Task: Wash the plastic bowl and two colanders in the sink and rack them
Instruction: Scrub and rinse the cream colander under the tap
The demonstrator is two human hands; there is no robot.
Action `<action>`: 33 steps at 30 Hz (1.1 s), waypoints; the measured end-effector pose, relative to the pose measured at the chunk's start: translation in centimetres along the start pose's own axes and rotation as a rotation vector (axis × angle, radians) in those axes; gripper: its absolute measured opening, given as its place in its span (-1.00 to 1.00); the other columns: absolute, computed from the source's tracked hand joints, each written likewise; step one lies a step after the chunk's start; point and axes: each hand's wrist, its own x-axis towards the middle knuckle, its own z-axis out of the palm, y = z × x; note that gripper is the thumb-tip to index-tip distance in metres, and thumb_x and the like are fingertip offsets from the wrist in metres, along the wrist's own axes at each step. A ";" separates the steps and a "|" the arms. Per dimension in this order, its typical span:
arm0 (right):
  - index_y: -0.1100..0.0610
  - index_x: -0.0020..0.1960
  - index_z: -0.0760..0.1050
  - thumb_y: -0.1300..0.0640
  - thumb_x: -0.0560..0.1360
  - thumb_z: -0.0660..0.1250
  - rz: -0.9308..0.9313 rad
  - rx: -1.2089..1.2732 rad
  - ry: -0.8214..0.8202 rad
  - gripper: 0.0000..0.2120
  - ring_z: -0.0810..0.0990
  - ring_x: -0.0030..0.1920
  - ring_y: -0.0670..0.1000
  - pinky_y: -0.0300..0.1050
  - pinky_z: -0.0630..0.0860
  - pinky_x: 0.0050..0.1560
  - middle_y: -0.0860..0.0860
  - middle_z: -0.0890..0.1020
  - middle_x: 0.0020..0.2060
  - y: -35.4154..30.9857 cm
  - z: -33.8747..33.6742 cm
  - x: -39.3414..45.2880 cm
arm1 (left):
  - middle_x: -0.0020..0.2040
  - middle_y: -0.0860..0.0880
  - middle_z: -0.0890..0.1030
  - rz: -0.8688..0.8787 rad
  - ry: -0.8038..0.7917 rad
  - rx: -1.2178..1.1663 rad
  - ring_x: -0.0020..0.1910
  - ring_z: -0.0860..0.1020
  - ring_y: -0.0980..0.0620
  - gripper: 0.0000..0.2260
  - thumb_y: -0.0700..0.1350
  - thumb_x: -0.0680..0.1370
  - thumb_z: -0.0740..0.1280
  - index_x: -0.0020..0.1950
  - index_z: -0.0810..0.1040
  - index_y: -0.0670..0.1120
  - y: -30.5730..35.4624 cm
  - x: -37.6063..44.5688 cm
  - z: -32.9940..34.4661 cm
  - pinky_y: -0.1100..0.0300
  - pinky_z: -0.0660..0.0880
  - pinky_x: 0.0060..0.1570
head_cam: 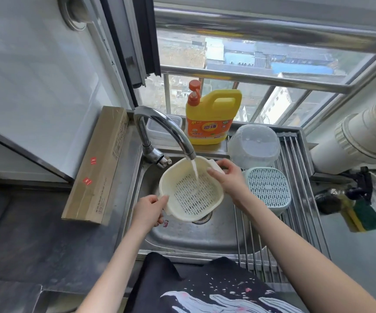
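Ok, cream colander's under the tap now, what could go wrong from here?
1. Water hits the tilted colander and may splash past the sink.
2. Each hand, left and right, holds only a rim handle; a wet grip might slip.
3. The rack already holds a bowl and a green colander, so racking could knock them.

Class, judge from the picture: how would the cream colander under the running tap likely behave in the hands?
The cream colander is probably light and fairly stiff: thin perforated plastic, held by its rim between the left hand and right hand. It is likely slippery, since water from the tap runs over it. It should not fill, since water drains through its holes.
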 end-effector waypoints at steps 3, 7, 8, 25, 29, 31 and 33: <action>0.09 -0.06 0.50 0.10 0.42 0.40 -0.141 -0.270 0.047 -0.86 0.62 -0.21 0.01 -0.06 0.57 -0.16 -0.06 0.64 -0.19 -1.6 0.2 -1.3 | -0.44 -0.09 0.46 -0.129 -0.108 0.050 -0.57 0.46 0.01 -0.71 0.01 0.57 0.24 -0.22 0.46 -0.18 0.2 1.7 1.6 0.32 0.34 -0.59; 0.07 0.05 0.45 0.16 0.40 0.25 -0.086 -0.645 0.053 -0.77 0.57 -0.03 0.10 0.00 0.53 -0.02 0.02 0.61 -0.03 -4.8 0.3 -1.4 | -0.50 -0.10 0.41 -0.179 -0.261 0.206 -0.65 0.40 0.06 -0.63 0.06 0.57 0.18 -0.28 0.43 -0.20 1.2 2.8 4.0 0.30 0.30 -0.51; 0.10 0.08 0.44 0.17 0.40 0.24 -0.069 -0.707 0.047 -0.75 0.55 0.01 0.11 -0.01 0.52 -0.01 0.05 0.59 0.00 -5.6 0.1 -1.2 | -0.51 -0.07 0.40 -0.191 -0.297 0.231 -0.63 0.39 0.05 -0.61 0.10 0.56 0.18 -0.28 0.42 -0.18 1.4 2.9 4.5 0.29 0.28 -0.46; 0.20 0.06 0.56 0.35 0.27 0.44 -0.827 -1.436 -0.259 -0.63 0.56 0.04 0.14 0.02 0.52 0.02 0.11 0.58 0.03 1.6 -0.2 -1.3 | -0.54 -0.08 0.23 0.141 0.226 0.104 -0.52 0.21 -0.02 -0.69 -0.16 0.41 0.31 -0.52 0.32 -0.12 2.4 0.6 3.7 0.20 0.12 -0.47; 0.26 0.43 0.30 -0.04 0.48 0.31 -0.483 -1.455 -0.246 -0.37 0.27 0.46 0.10 -0.01 0.14 0.47 0.14 0.37 0.42 4.5 2.7 -0.6 | -0.57 -0.03 0.15 0.327 0.356 0.228 -0.50 0.14 -0.03 -0.59 -0.20 0.42 0.30 -0.54 0.16 -0.10 3.7 -0.9 4.1 0.13 0.04 -0.48; 0.30 0.51 0.08 -0.18 0.58 -0.04 -0.287 -1.335 -0.372 -0.31 0.06 0.53 0.12 0.03 -0.08 0.51 0.20 0.18 0.50 5.4 4.4 -1.2 | -0.58 -0.04 0.15 0.410 0.396 0.246 -0.50 0.16 -0.07 -0.55 -0.22 0.43 0.32 -0.53 0.11 -0.11 3.8 -0.9 4.4 0.10 0.04 -0.49; 0.22 0.51 0.10 -0.09 0.64 -0.15 -0.170 -1.132 -0.637 -0.44 0.11 0.50 0.14 0.06 0.02 0.49 0.19 0.20 0.49 6.1 5.6 -2.4 | -0.59 -0.02 0.15 0.500 0.415 0.266 -0.51 0.17 -0.08 -0.54 -0.22 0.43 0.34 -0.52 0.12 -0.08 3.4 -0.4 4.4 0.15 0.06 -0.47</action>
